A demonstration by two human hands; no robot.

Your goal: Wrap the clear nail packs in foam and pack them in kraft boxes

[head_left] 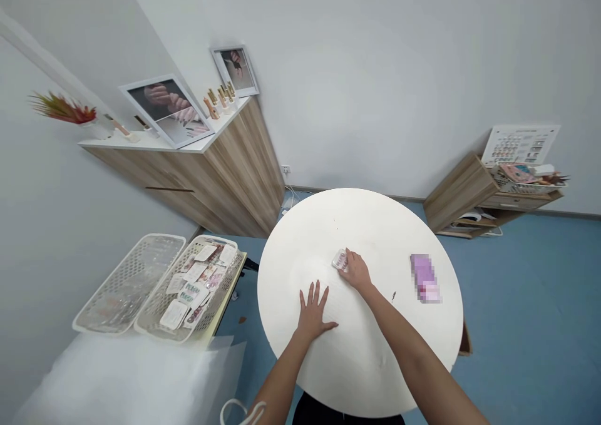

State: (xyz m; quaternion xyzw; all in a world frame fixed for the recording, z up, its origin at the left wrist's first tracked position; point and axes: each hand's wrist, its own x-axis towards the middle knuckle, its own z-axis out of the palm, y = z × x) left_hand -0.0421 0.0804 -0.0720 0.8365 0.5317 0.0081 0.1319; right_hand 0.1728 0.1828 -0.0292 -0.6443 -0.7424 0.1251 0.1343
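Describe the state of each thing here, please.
Left bare hand, flat palm-down, fingers spread.
Right bare hand, resting on packet.
Small white packet, partly under right hand.
Round white tabletop, bearing both hands.
Blurred purple rectangular packet, lying flat.
White perforated plastic basket, full of packets.

A small packet (340,260) lies under the right hand (355,271) near the middle of the round table (375,225), with a blurred flat item (425,278) toward the table's right edge. Left of the table, two perforated baskets (126,281) sit side by side, loose packets (195,281) in the one nearer the table. Behind the table, a cabinet (235,174) stands against the wall, framed pictures (164,112) on top; a shelf unit (462,193) stands back right.
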